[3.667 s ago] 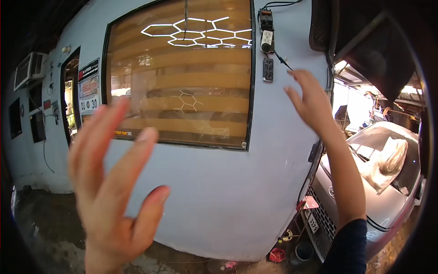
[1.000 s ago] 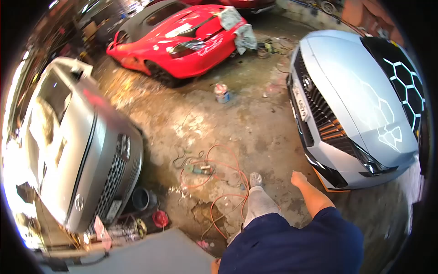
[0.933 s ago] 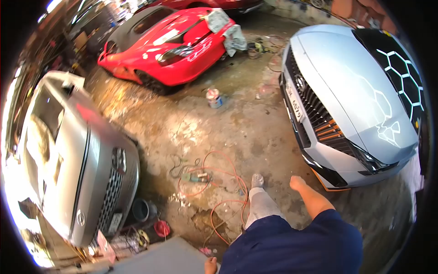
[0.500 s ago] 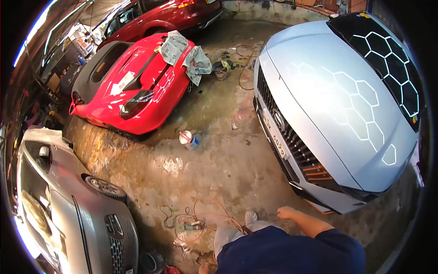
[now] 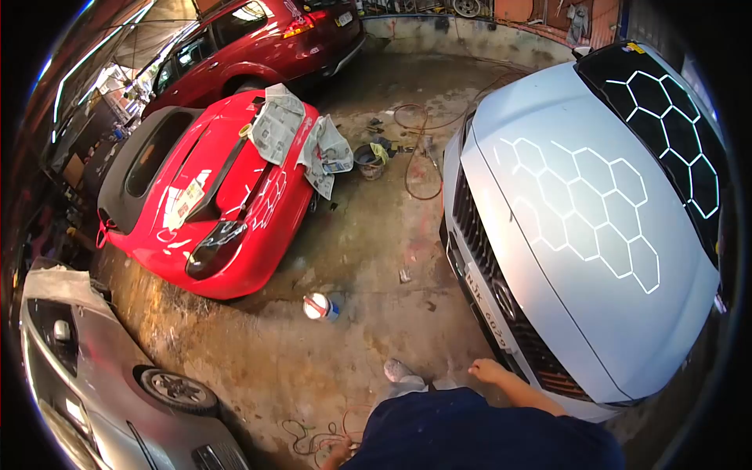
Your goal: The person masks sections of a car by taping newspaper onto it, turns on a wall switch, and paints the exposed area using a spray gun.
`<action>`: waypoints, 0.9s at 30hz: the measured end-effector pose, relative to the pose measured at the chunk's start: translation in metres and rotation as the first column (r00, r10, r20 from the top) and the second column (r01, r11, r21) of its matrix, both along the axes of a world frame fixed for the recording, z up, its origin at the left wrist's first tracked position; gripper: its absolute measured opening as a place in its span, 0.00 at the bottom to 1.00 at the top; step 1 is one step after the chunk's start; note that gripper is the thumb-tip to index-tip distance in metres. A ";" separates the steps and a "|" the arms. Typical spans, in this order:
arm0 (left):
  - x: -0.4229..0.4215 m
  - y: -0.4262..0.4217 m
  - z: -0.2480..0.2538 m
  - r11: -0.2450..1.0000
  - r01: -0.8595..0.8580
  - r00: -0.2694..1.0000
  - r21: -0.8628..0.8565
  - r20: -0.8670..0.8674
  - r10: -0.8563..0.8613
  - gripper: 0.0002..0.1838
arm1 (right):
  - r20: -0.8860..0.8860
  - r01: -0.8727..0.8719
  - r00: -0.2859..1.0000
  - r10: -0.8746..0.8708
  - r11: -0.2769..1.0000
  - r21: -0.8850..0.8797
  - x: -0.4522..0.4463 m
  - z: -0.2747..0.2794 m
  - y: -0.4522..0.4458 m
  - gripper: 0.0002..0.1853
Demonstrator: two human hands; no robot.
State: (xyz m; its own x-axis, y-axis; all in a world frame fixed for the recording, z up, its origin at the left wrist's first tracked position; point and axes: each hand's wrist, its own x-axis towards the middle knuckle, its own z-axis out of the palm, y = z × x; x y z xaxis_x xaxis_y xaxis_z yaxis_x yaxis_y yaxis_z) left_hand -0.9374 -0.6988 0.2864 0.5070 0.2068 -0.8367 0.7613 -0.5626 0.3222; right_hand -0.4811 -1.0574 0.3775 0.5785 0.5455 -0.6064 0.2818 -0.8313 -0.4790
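You've walked nearer the bucket [image 5: 327, 308], bringing your seemingly loosely curled right hand [image 5: 488, 370], with no visible hold, beside the pale car [image 5: 540, 172], your left hand's [image 5: 338, 453] grip unclear.

The head-worn camera looks forward and down from above and behind the fingers [image 5: 475, 367] of the bare right hand [image 5: 489, 371], its wide view reaching the boxy dark-red metal SUV [image 5: 262, 48] far beyond them.
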 end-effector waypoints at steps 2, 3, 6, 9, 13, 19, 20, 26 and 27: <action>0.068 0.088 -0.007 0.961 -0.276 0.957 0.033 0.105 0.271 0.35 | -0.032 0.096 0.995 -0.094 0.993 0.061 0.022 0.020 0.025 0.20; 0.120 0.138 -0.016 0.951 -0.304 0.928 -0.058 -0.242 0.283 0.37 | -0.056 0.144 0.989 -0.139 0.986 0.082 0.031 0.029 0.037 0.20; 0.262 0.246 -0.036 0.985 -0.007 0.956 0.171 0.290 -0.044 0.40 | 0.073 0.262 0.956 -0.285 0.937 0.230 0.068 0.036 0.078 0.19; 0.452 0.276 0.035 0.973 -0.195 0.924 -0.124 0.309 0.224 0.39 | 0.018 0.396 0.904 -0.426 0.854 0.339 0.123 0.058 0.135 0.18; 0.603 0.251 0.095 0.925 0.011 0.967 -0.379 0.238 0.086 0.36 | -0.031 0.336 0.933 -0.358 0.839 0.427 0.249 0.050 0.210 0.19; 0.663 0.210 0.092 0.953 0.297 0.902 0.054 0.312 -0.298 0.26 | -0.153 0.235 0.971 -0.186 0.866 0.442 0.431 0.064 0.342 0.19; 0.687 0.213 0.114 0.982 0.178 0.945 0.061 0.266 -0.188 0.26 | -0.219 0.264 0.958 -0.183 0.864 0.429 0.458 0.060 0.365 0.20; 0.773 0.297 0.162 0.919 -0.279 0.926 -0.278 0.175 0.334 0.27 | -0.385 0.325 0.904 -0.188 0.885 0.332 0.591 -0.005 0.476 0.20; 0.775 0.315 0.163 0.864 -0.374 0.892 -0.338 0.124 0.435 0.27 | -0.410 0.360 0.886 -0.215 0.877 0.318 0.598 -0.014 0.491 0.20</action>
